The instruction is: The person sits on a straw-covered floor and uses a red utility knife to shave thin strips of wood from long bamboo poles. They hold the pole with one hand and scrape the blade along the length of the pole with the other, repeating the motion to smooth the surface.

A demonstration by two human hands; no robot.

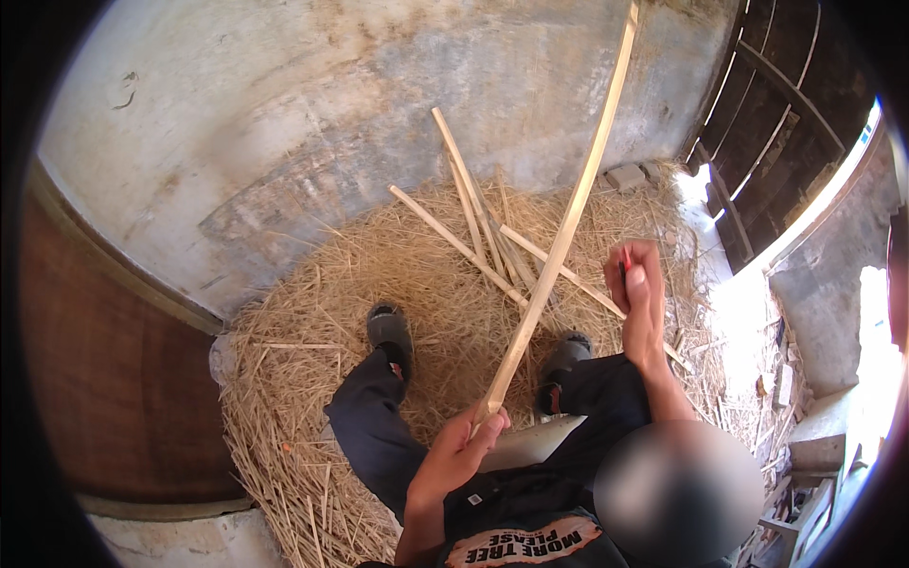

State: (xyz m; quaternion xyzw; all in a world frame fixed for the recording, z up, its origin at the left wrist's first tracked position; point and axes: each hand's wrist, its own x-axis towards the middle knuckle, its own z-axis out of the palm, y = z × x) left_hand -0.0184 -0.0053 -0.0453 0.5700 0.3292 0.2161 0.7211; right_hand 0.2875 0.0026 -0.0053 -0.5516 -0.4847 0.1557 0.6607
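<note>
Gripped at its lower end by my left hand [457, 451], a long pale wooden strip, perhaps split bamboo [565, 241], slants up and away to the right past the top edge of the view. My right hand [643, 301] is raised over my right knee, apart from the strip. Its fingers are closed round a small red-and-black object [625, 263]; most of it is hidden, so its kind cannot be made out. Beyond the held strip, several similar strips [454, 237] lie crossed in a loose pile, some leaning toward the wall.
Straw-like shavings [312, 379] cover the floor around my shoes [388, 331]. A stained plaster wall [331, 104] stands ahead, with a brown panel [123, 350] at the left. Dark slatted boards [772, 123] are at the far right, above bricks and rubble [784, 386].
</note>
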